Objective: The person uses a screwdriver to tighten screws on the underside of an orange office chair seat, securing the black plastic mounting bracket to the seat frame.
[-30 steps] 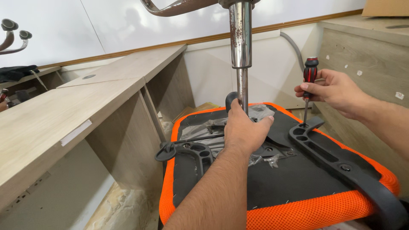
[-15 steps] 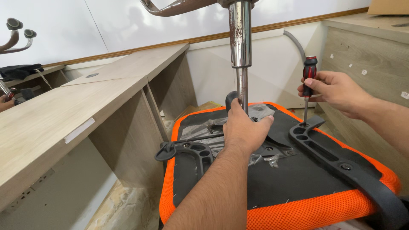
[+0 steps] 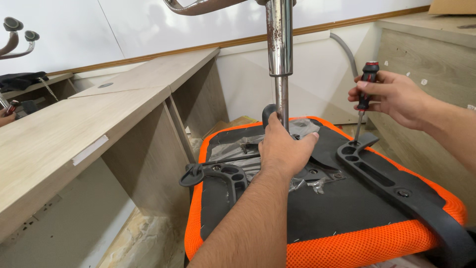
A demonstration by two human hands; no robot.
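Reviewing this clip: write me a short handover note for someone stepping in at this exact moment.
Left hand: pressed flat on the metal plate at the foot of the chrome post, steadying the upturned orange seat.
Right hand: grip closed on the screwdriver, tip down in the end hole of the right black armrest bracket.
Done: both brackets lie on the seat underside; left bracket in place.
Left: whether any screw is tight cannot be told.

Upright red-black screwdriver (image 3: 364, 94) (tip down).
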